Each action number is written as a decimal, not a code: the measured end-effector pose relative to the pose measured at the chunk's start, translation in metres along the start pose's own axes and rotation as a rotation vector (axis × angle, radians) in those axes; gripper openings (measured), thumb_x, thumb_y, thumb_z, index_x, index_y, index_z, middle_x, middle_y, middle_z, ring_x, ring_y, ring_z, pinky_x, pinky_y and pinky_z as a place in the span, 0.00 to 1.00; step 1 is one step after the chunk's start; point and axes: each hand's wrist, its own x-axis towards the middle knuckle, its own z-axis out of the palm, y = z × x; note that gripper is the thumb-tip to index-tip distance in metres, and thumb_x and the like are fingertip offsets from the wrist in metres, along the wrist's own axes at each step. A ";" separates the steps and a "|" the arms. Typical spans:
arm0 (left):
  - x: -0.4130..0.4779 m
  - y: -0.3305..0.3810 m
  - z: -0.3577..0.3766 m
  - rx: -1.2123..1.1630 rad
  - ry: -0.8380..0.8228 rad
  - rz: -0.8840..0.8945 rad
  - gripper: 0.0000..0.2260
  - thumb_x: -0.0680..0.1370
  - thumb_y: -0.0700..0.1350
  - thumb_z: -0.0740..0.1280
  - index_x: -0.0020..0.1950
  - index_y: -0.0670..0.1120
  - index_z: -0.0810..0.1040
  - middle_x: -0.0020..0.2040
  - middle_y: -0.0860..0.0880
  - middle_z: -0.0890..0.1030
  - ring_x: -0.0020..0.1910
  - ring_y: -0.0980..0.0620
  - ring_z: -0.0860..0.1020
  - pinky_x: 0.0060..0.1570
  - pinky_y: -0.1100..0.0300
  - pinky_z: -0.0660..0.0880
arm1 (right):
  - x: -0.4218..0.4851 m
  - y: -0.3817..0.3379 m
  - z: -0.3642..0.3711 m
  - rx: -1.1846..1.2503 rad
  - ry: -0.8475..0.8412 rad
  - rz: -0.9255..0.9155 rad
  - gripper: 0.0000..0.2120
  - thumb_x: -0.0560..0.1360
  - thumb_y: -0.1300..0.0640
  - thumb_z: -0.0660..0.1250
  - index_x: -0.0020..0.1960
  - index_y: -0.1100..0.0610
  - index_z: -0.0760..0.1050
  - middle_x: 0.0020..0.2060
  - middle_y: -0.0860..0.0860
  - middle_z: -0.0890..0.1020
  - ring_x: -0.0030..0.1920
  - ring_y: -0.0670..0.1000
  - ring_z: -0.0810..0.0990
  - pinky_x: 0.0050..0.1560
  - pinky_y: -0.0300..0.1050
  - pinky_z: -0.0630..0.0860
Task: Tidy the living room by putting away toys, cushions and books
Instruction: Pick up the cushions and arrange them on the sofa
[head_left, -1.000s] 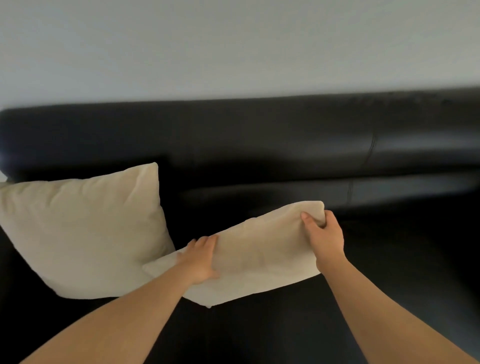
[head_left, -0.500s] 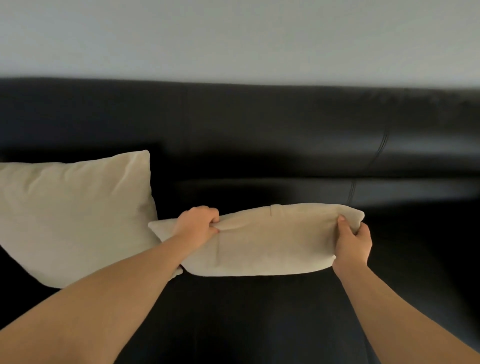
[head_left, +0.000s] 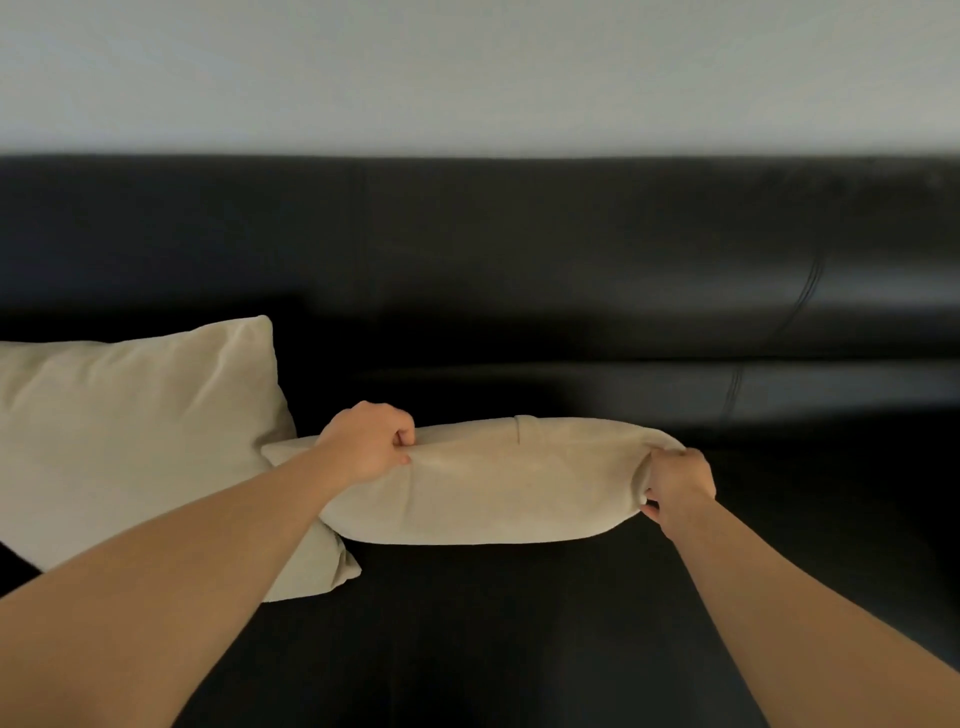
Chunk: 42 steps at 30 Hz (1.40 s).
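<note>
Both hands hold the beige cushion (head_left: 498, 483) over the black sofa (head_left: 519, 260) seat: left hand (head_left: 371, 441) fingers clamped on its top edge, right hand (head_left: 678, 483) fingers pinching its right end; second cushion (head_left: 130, 441) leans beside it, touching

Both arms outstretched, left hand (head_left: 370, 442) fisted, right hand (head_left: 677, 480) in pinching grip
</note>
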 end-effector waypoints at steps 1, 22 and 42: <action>0.004 0.000 0.001 -0.001 0.000 -0.006 0.03 0.76 0.46 0.67 0.49 0.50 0.78 0.50 0.53 0.79 0.52 0.53 0.77 0.55 0.57 0.74 | 0.002 -0.003 0.003 -0.023 0.015 -0.009 0.20 0.79 0.62 0.56 0.71 0.56 0.62 0.60 0.62 0.72 0.58 0.62 0.73 0.57 0.57 0.75; 0.017 -0.001 0.020 0.119 0.202 -0.072 0.13 0.83 0.49 0.51 0.57 0.50 0.74 0.47 0.49 0.82 0.50 0.50 0.78 0.68 0.58 0.56 | 0.023 0.001 0.022 -0.133 0.050 -0.215 0.15 0.81 0.50 0.54 0.64 0.56 0.63 0.45 0.55 0.71 0.55 0.61 0.74 0.58 0.61 0.73; 0.033 -0.003 0.038 0.184 0.216 -0.181 0.14 0.83 0.48 0.50 0.62 0.51 0.73 0.57 0.50 0.78 0.60 0.49 0.71 0.58 0.55 0.63 | 0.026 -0.012 0.039 -0.175 -0.057 -0.156 0.22 0.80 0.58 0.55 0.72 0.54 0.55 0.59 0.61 0.71 0.51 0.58 0.73 0.50 0.53 0.72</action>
